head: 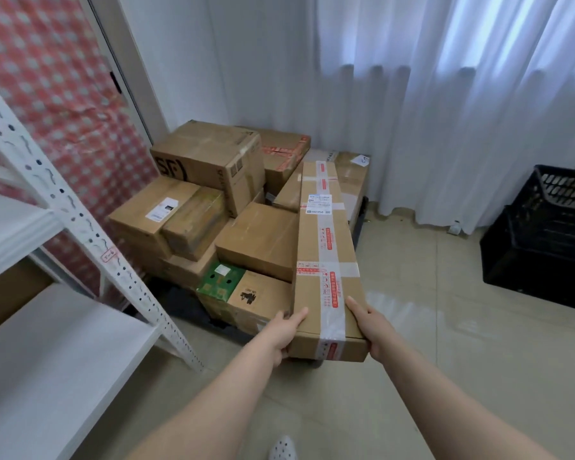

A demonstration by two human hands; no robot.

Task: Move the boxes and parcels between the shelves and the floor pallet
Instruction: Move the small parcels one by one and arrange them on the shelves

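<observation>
Brown cardboard fills the middle of the head view. A long narrow box, sealed with clear tape and red-printed tape, points away from the person and lies over the right part of a pile of cartons in the corner. I cannot tell if its far end rests on the pile. The left hand grips its near left corner, thumb on top and fingers curled under. The right hand grips the near right corner in the same way. A carton marked SF sits at the back left of the pile. A white metal shelf rack stands at the left, a black plastic crate at the right, and a white curtain hangs behind
</observation>
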